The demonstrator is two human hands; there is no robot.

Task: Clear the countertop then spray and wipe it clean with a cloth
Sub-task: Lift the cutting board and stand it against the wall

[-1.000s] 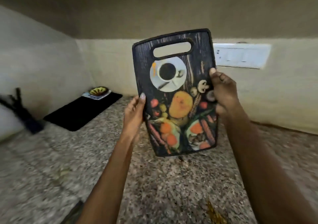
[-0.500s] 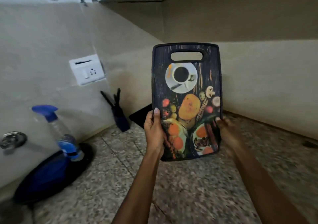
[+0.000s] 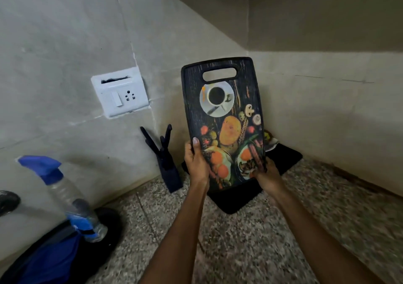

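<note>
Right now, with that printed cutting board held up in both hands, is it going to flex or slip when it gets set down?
The cutting board probably stays stiff: it stands straight though the left hand and right hand grip only its lower end. Its glossy printed face may be slippery. It looks thin, so likely light, and apt to tip if leaned upright.

Printed cutting board (image 3: 224,118) upright between left hand (image 3: 197,164) and right hand (image 3: 267,174).

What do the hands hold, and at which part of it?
Both hands hold the printed cutting board upright: left hand on its lower left edge, right hand at its lower right corner.
</note>
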